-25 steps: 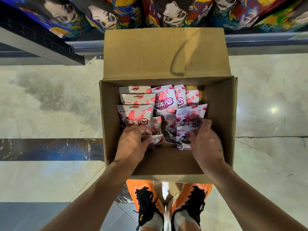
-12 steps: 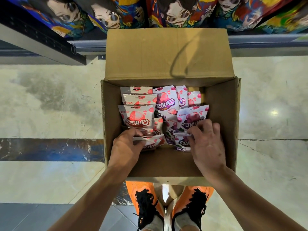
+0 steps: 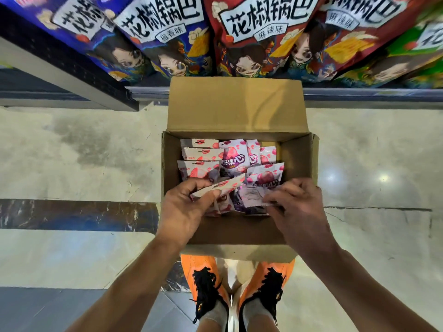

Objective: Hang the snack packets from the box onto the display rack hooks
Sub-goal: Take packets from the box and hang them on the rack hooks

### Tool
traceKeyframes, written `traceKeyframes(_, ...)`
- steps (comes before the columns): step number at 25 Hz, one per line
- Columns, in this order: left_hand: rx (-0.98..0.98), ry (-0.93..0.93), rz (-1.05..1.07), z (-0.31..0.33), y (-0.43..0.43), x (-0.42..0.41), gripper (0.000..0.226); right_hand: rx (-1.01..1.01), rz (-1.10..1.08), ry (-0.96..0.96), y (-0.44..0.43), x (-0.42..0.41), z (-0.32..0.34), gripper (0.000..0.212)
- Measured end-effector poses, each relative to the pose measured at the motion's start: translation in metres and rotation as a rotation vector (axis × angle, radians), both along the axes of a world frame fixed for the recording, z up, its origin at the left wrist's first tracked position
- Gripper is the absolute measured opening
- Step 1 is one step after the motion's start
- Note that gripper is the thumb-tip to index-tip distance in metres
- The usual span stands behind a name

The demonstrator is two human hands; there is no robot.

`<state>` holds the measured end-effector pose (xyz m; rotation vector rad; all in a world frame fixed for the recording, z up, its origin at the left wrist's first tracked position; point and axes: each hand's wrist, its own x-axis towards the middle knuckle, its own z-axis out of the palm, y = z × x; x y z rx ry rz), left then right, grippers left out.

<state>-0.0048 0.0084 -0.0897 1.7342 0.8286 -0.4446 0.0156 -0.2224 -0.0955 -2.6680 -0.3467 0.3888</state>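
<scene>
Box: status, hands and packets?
Left hand pinching pink packet. Right hand gripping purple packet. Both over box. Nothing blocking.

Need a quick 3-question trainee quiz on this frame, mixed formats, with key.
1. True or false: the cardboard box stands on a table.
2. Multiple choice: what does the left hand pinch? A) a pink-and-white snack packet B) a box flap C) nothing
3. Fill in: the right hand grips a ____ packet at the near end of the box.

Key
1. False: it sits on the floor, just ahead of the orange shoes.
2. A
3. purple
</scene>
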Motion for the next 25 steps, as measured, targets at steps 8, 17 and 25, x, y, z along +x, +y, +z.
traceKeyframes(8, -0.144, -0.339, 0.129, 0.238, 0.026, 0.063, 0.011, 0.325, -0.162, 0.063, 0.016, 0.084, 0.246, 0.009)
traceKeyframes(17, 0.069, -0.73, 0.077, 0.588, 0.08, 0.096, 0.008, 0.581, -0.147, -0.038, 0.052, 0.134, 0.612, 0.029)
traceKeyframes(25, 0.219, -1.11, 0.118, 0.844, 0.111, 0.071, 0.01, 0.564, 0.186, -0.33, 0.074, 0.124, 0.894, 0.027)
